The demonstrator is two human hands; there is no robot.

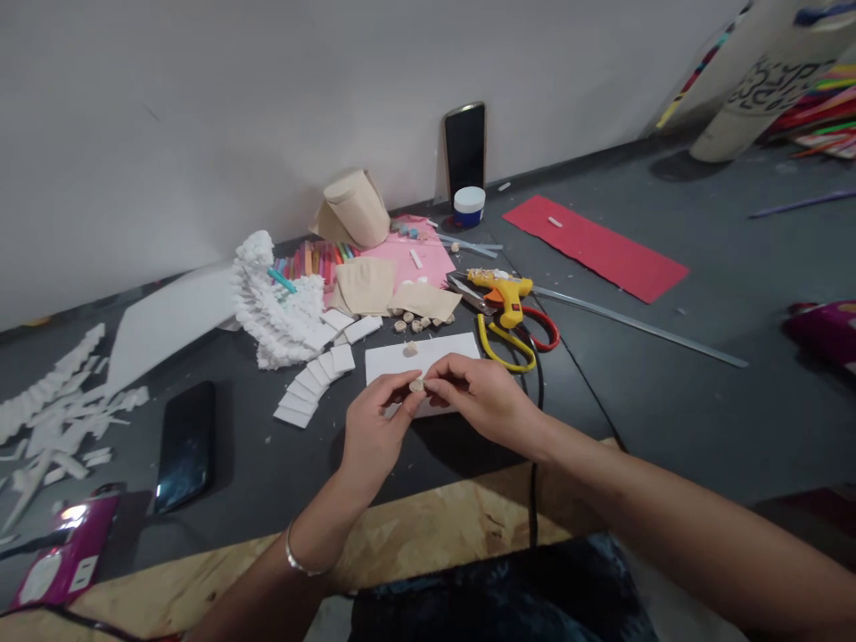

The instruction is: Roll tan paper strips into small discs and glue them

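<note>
A small, roundish beige piece (417, 385) is pinched between the fingertips of both hands. My left hand (375, 419) grips it from the left, thumb below and forefinger above. From the other side my right hand (482, 398) has its thumb and forefinger closed at the piece's edge. Beneath them lies a white sheet (388, 361), partly hidden by the hands, with another beige lump (410, 349) on it. Several similar beige pieces (415, 325) are gathered just beyond the sheet, beside a folded beige paper (424, 301).
To the right are a yellow glue gun (505, 290) and scissors (498, 343). White squares (308, 388), a bumpy white model (267, 308) and a phone (185, 441) lie left. Behind stand a beige paper roll (358, 209), a blue jar (469, 207) and an upright phone (465, 147).
</note>
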